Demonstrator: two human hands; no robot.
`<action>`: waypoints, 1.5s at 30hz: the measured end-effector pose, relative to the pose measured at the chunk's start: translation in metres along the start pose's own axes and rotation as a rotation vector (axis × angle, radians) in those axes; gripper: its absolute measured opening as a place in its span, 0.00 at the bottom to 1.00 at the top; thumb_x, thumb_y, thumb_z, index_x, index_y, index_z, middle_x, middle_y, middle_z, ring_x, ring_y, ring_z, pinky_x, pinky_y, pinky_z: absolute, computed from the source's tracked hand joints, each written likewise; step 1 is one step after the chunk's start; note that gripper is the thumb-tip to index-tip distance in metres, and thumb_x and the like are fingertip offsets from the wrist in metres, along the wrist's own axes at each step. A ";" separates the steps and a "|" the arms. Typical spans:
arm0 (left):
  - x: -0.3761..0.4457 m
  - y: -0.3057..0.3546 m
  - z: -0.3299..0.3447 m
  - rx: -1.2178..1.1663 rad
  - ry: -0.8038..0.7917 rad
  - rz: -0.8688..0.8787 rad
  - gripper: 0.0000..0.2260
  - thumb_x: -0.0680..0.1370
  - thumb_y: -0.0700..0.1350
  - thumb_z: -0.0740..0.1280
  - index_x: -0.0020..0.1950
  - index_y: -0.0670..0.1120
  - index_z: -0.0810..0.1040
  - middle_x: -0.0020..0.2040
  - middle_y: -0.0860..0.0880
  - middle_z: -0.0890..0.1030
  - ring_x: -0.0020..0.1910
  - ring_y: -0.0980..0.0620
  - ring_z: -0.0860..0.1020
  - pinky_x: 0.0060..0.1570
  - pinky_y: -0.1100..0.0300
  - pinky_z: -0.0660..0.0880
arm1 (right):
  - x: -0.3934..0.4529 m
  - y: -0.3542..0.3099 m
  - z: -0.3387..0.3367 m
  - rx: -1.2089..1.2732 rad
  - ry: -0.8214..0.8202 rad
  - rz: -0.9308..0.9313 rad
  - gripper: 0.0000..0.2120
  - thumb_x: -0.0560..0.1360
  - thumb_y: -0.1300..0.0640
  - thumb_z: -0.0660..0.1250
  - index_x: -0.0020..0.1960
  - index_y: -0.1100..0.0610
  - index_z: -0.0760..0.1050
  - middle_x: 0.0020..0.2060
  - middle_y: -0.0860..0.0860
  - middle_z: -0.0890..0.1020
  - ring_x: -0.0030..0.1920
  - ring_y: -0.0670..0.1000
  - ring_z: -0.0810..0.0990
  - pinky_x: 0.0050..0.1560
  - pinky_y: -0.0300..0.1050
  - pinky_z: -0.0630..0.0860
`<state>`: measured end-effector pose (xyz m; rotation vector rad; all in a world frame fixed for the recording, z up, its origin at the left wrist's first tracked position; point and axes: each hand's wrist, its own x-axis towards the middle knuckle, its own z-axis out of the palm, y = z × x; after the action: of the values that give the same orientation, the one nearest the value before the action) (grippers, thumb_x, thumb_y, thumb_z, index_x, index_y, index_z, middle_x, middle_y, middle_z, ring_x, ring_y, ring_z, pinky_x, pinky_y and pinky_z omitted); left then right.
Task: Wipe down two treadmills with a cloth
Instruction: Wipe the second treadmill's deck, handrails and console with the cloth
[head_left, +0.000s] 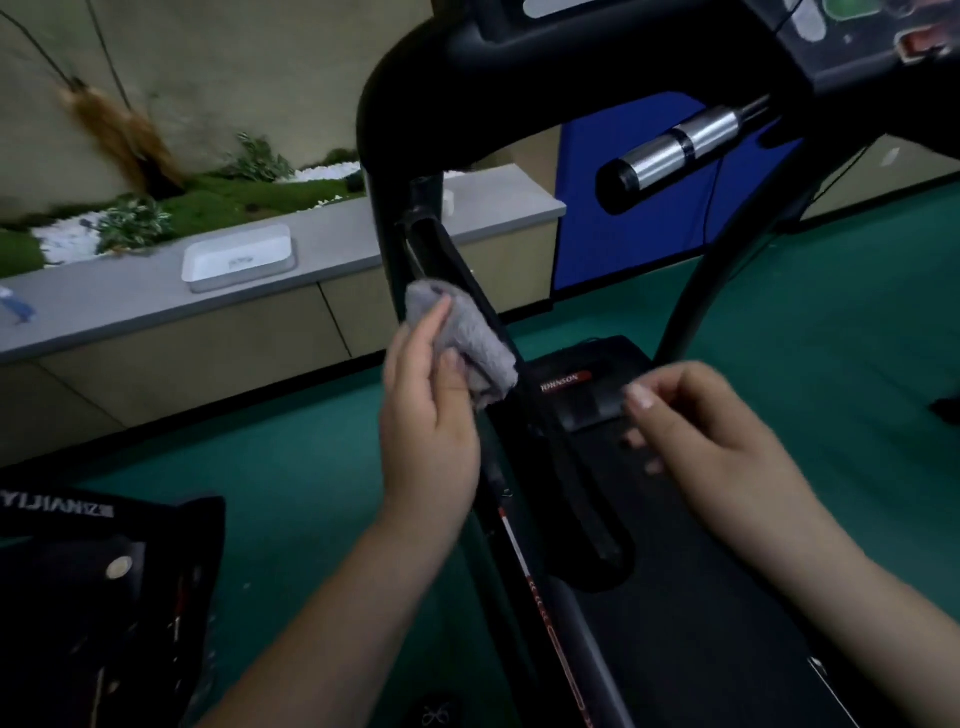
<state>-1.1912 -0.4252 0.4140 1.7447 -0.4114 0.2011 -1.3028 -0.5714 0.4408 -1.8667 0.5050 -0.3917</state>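
Note:
A black treadmill (670, 519) fills the middle and right of the head view, its console at the top and its belt running down toward me. My left hand (426, 415) grips a bunched grey cloth (462, 338) and presses it against the treadmill's left black upright post (452, 260). My right hand (711, 441) hovers over the motor cover with fingers loosely curled, holding nothing. A silver and black handlebar grip (670, 150) juts out above it. Part of a second black machine (93, 597) shows at the lower left.
A grey counter (130, 306) with a white tray (239, 257) runs along the left wall, backed by plants and white pebbles. A blue panel (623, 208) stands behind the treadmill. Green floor (291, 467) lies between the two machines.

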 end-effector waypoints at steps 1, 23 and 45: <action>0.002 0.013 0.000 0.063 -0.036 0.070 0.19 0.83 0.45 0.56 0.73 0.58 0.63 0.71 0.53 0.68 0.67 0.57 0.70 0.64 0.61 0.71 | 0.006 0.003 -0.005 0.033 0.049 -0.021 0.09 0.71 0.41 0.65 0.43 0.46 0.74 0.37 0.47 0.80 0.39 0.45 0.78 0.41 0.42 0.73; -0.082 0.025 0.001 -0.058 -0.246 -0.606 0.09 0.82 0.49 0.59 0.57 0.58 0.77 0.54 0.63 0.82 0.54 0.69 0.77 0.53 0.67 0.73 | 0.100 -0.011 0.072 -0.088 -0.465 -0.305 0.24 0.79 0.52 0.61 0.74 0.51 0.63 0.78 0.49 0.53 0.75 0.51 0.58 0.74 0.43 0.53; -0.040 0.046 0.006 0.240 -0.259 -0.497 0.25 0.79 0.61 0.58 0.75 0.59 0.62 0.72 0.61 0.66 0.69 0.60 0.66 0.70 0.57 0.61 | -0.036 0.068 0.019 0.584 -0.449 0.055 0.19 0.70 0.49 0.63 0.62 0.42 0.71 0.52 0.33 0.82 0.54 0.32 0.78 0.49 0.26 0.72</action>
<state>-1.2459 -0.4324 0.4401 2.0596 -0.1301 -0.3484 -1.3345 -0.5578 0.3699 -1.3111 0.1116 -0.0586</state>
